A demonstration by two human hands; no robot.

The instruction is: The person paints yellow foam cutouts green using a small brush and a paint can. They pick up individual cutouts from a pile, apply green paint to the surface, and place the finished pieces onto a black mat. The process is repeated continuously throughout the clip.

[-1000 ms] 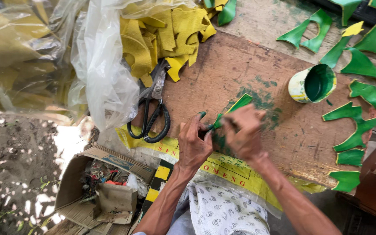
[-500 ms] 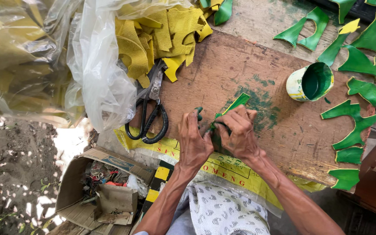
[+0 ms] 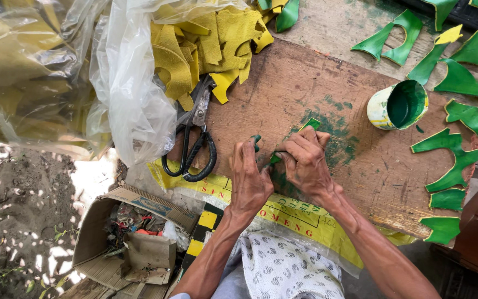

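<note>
Both my hands press a green-painted cut leather piece (image 3: 310, 124) against a brown wooden board (image 3: 305, 77). My left hand (image 3: 249, 176) pinches its left end, fingers closed on it. My right hand (image 3: 306, 161) covers most of the piece, with only a green tip showing past my fingers. Green paint smears mark the board around the piece.
Black-handled scissors (image 3: 195, 145) lie left of my hands. A pile of yellow cut pieces (image 3: 206, 44) spills from a clear plastic bag (image 3: 123, 83). A paint cup with green paint (image 3: 398, 105) and several green pieces (image 3: 453, 160) lie at the right. An open cardboard box (image 3: 134, 238) sits below.
Both hands have stayed on the green piece and shifted slightly lower on the board; my right hand now covers more of it.
</note>
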